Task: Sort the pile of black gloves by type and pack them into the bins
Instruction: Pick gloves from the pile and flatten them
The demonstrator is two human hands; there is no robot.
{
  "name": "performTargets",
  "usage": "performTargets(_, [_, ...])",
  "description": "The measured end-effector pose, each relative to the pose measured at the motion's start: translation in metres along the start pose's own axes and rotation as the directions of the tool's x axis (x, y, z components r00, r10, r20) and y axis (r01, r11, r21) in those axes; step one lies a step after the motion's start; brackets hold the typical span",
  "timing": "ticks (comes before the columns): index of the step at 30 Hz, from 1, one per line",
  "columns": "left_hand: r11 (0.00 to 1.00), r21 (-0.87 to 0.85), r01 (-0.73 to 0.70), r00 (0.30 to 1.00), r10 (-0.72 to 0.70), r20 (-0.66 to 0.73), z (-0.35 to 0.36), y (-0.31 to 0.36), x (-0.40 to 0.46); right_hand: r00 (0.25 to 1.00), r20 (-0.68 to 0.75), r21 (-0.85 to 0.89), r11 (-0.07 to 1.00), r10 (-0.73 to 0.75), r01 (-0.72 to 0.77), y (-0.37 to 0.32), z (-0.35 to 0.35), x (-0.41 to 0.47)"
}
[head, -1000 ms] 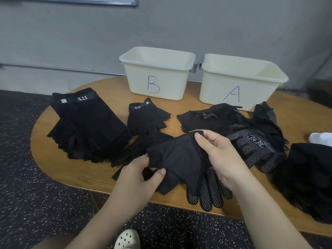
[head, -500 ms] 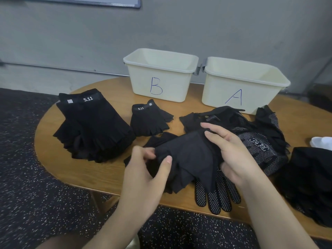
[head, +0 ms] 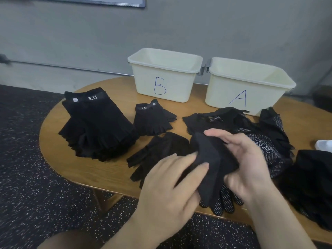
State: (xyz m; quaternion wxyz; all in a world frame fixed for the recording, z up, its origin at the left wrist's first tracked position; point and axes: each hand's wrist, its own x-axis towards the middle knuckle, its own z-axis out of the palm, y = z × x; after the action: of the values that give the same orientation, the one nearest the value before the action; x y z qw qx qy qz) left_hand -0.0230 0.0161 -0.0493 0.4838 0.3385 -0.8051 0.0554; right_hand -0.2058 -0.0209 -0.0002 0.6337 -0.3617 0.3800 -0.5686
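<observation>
A plain black glove is held above the table's front edge between both hands. My left hand pinches its lower left edge with thumb and fingers. My right hand grips its right side, fingers curled over the top. Two cream bins stand at the back: bin B and bin A, both showing no gloves inside. A tall stack of 5.11 fingerless gloves lies at the left, a smaller 5.11 stack beside it. Dotted-grip gloves are piled under and behind my right hand.
A thin black glove lies flat left of my hands. More black gloves are heaped at the table's right edge, with a white object behind them. The round wooden table stands against a grey wall over speckled dark floor.
Both hands turned and bunched the glove, drawing it slightly right and up. My left hand shifted from the glove's lower corner to its middle edge; the head camera moved a little.
</observation>
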Motion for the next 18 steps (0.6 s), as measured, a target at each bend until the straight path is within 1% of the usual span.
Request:
performTargets(2, [0.998, -0.064, -0.019, 0.998, 0.015, -0.060, 0.002, 0.005, -0.005, 0.996, 0.085, -0.001, 1.000, 0.004, -0.004, -0.008, -0.005, -0.008])
performTargets(4, [0.988, -0.149, 0.029, 0.996, -0.042, -0.085, 0.002, 0.008, -0.009, 0.990, 0.140, -0.066, 0.998, -0.013, 0.023, -0.011, -0.014, -0.011])
performTargets(6, [0.966, -0.232, 0.109, 0.989, -0.130, -0.074, 0.000, 0.008, -0.008, 0.983, 0.182, -0.205, 0.978, 0.001, 0.037, -0.011, -0.020, -0.012])
performTargets(7, [0.945, -0.281, 0.166, 0.980, -0.190, -0.060, -0.003, 0.009, -0.006, 0.980, 0.201, -0.326, 0.943, -0.004, 0.071, -0.009, -0.025, -0.011])
performTargets(8, [0.915, -0.327, 0.237, 0.963, -0.265, -0.043, -0.006, 0.009, -0.002, 0.974, 0.225, -0.466, 0.875, -0.028, 0.133, -0.006, -0.026, -0.013])
performTargets(9, [0.877, -0.365, 0.313, 0.938, -0.346, -0.026, -0.009, 0.009, 0.002, 0.968, 0.243, -0.600, 0.774, -0.066, 0.203, -0.002, -0.027, -0.013])
performTargets(10, [0.831, -0.403, 0.384, 0.906, -0.424, -0.011, -0.012, 0.010, 0.006, 0.963, 0.257, -0.694, 0.677, -0.083, 0.244, 0.001, -0.025, -0.014])
performTargets(11, [0.778, -0.441, 0.447, 0.868, -0.497, 0.003, -0.013, 0.010, 0.009, 0.960, 0.259, -0.747, 0.607, -0.108, 0.270, 0.006, -0.026, -0.014])
performTargets(12, [0.717, -0.478, 0.507, 0.823, -0.567, 0.023, -0.014, 0.009, 0.010, 0.960, 0.247, -0.757, 0.592, -0.133, 0.277, 0.008, -0.024, -0.013])
performTargets(14, [0.596, -0.508, 0.622, 0.724, -0.685, 0.082, -0.017, 0.006, 0.013, 0.958, 0.210, -0.713, 0.640, -0.195, 0.287, 0.012, -0.018, -0.007])
performTargets(15, [0.544, -0.507, 0.669, 0.683, -0.720, 0.128, -0.020, 0.004, 0.015, 0.960, 0.191, -0.691, 0.666, -0.207, 0.281, 0.013, -0.016, -0.003])
performTargets(16, [0.497, -0.514, 0.699, 0.655, -0.733, 0.182, -0.023, 0.002, 0.017, 0.965, 0.164, -0.675, 0.689, -0.207, 0.263, 0.015, -0.014, 0.002])
performTargets(18, [0.439, -0.507, 0.742, 0.620, -0.738, 0.267, -0.027, -0.007, 0.018, 0.969, 0.130, -0.660, 0.711, -0.212, 0.244, 0.020, -0.009, 0.011])
